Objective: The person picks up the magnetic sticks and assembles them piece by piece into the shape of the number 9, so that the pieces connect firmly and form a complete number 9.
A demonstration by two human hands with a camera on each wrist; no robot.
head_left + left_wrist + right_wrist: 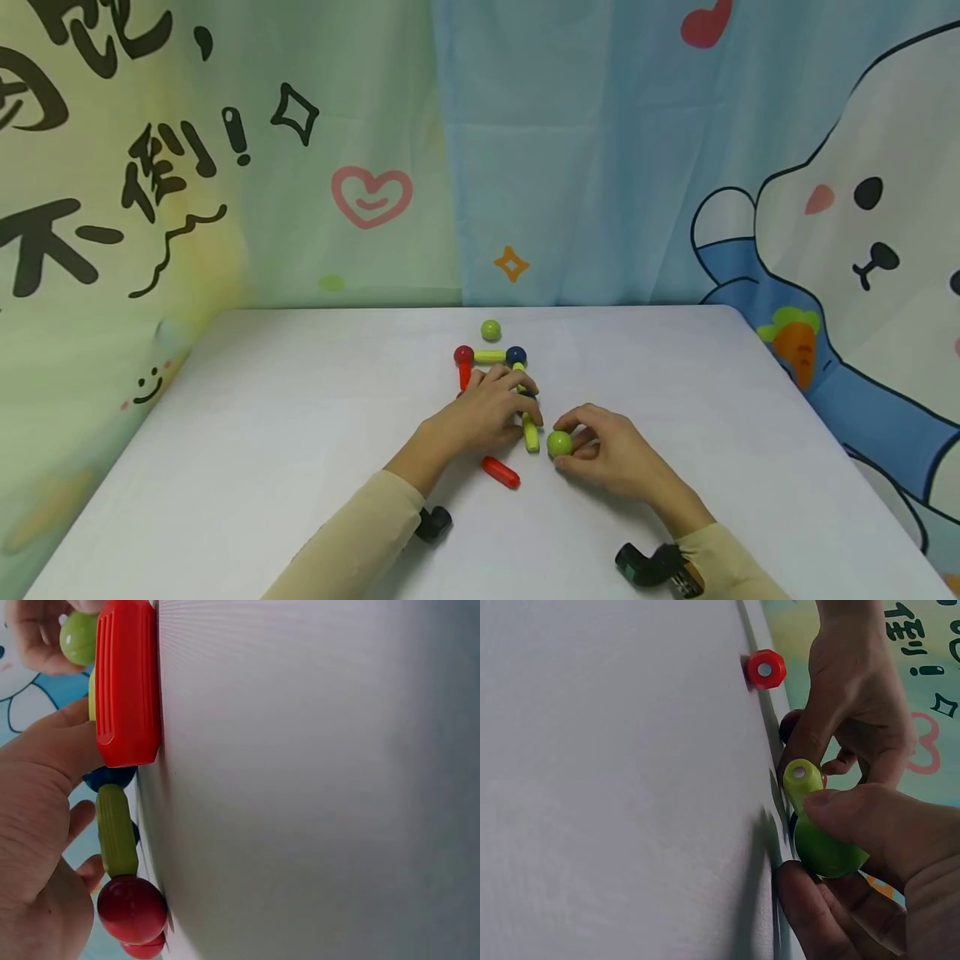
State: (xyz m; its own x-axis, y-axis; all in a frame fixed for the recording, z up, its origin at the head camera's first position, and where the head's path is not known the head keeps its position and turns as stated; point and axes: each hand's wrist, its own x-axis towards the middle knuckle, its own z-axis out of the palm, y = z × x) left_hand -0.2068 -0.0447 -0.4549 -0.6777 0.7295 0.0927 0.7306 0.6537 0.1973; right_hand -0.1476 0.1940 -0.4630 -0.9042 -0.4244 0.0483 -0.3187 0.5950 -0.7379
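My right hand (611, 450) pinches a green ball (559, 443) between thumb and fingers, just right of a yellow-green rod (531, 434). My left hand (491, 408) grips that rod near its far end, where a dark blue ball (111, 777) joins it. Its fingers partly cover a figure of balls and rods. Beyond them show a red ball (464, 355), a red rod (465, 375), a yellow-green crossbar rod (490, 356) and a blue ball (516, 356). A loose red rod (501, 472) lies nearer me, below the left hand.
Another green ball (491, 330) lies near the back edge of the white table (300, 400), beyond the figure. A printed curtain (570, 167) hangs behind the table. Black wrist cameras, one at the right sleeve (652, 567), sit low over the tabletop.
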